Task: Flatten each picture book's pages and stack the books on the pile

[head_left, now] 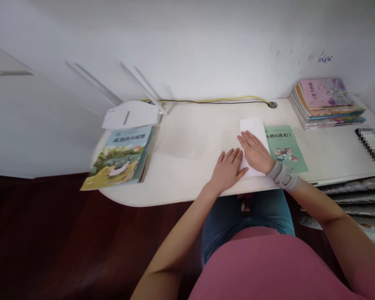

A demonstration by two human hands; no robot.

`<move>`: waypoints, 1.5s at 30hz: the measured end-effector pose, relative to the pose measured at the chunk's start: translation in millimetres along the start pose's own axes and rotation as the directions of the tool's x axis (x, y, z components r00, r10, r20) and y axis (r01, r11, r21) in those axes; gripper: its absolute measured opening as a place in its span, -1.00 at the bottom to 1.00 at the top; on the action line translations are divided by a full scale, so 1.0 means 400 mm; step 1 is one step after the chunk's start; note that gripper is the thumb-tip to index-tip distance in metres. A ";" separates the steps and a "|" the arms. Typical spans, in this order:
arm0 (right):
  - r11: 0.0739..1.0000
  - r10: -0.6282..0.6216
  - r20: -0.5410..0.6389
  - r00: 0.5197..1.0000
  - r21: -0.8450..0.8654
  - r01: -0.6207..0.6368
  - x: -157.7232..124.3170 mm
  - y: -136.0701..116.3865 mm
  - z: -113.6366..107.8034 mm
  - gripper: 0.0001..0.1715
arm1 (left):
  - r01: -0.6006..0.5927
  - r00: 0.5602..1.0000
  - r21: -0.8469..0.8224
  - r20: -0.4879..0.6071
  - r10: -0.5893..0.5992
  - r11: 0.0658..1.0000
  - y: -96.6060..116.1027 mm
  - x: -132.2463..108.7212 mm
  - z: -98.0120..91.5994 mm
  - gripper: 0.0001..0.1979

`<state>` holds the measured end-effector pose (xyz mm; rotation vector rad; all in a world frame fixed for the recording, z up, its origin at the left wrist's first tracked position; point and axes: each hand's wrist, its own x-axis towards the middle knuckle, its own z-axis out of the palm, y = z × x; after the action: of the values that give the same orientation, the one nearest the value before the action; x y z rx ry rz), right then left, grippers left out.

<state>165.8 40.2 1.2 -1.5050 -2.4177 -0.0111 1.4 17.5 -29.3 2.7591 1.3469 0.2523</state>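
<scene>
A folded sheet of white paper (253, 125) lies on the white desk, its right edge against or over a green book (286, 146). My right hand (255, 153) rests flat across the paper with its fingers stretched toward the upper left; a grey band circles that wrist. To its left, my left hand (227, 170) lies palm down with fingers spread, the thumb at the paper's lower left edge and the rest on the desk. Part of the paper is hidden under my right hand.
At the left, picture books (120, 160) lie in front of a white router (131, 114) with antennas. A stack of books (326, 100) stands at the back right, near a phone (373, 143). Yellow and black cables (212, 100) run along the wall. The desk's rounded edge (137, 204) is at the front.
</scene>
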 end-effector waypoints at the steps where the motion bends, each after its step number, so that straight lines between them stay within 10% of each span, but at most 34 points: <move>1: 1.000 0.029 -0.010 1.000 -0.005 -0.029 0.015 0.016 -0.012 -0.39 | -0.001 1.000 0.002 -0.003 0.001 1.000 -0.001 0.000 0.002 -0.35; 8: 0.964 0.256 0.107 0.961 -0.106 -0.245 0.095 0.108 -0.035 -0.21 | 0.014 1.000 0.009 0.026 -0.015 1.000 0.002 -0.001 0.002 -0.33; 45: 0.969 0.172 0.131 0.976 -0.199 -0.144 0.067 0.104 0.004 -0.37 | 0.021 0.998 -0.021 0.059 -0.020 1.000 0.003 -0.001 -0.003 -0.19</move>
<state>191.3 82.7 0.4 -1.8410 -2.4604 -0.1012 1.8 16.6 -28.0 2.7113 1.3501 0.1815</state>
